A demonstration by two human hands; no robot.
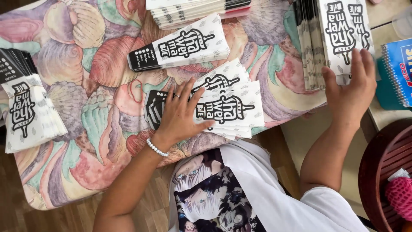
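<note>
I see the left hand [178,116] lying flat, fingers spread, pressed on a fanned pile of white paper sleeves [229,107] near the middle of the worktop [86,129]; it closes on nothing. A ring sits on one finger and a white bead bracelet [156,148] circles the wrist. I see the right hand [351,92] open too, palm down, its fingertips resting on the lower end of a tall stack of sleeves [330,38] at the right edge of the worktop. The two hands are well apart.

The worktop carries a cloth printed with pastel shells. A single bundle of sleeves [180,45] lies tilted above the fanned pile, a further stack [193,10] sits at the top edge, and another bundle [28,107] lies at far left. Beside the right hand I note a blue spiral notebook [399,71], and lower right a dark red slatted chair [384,167].
</note>
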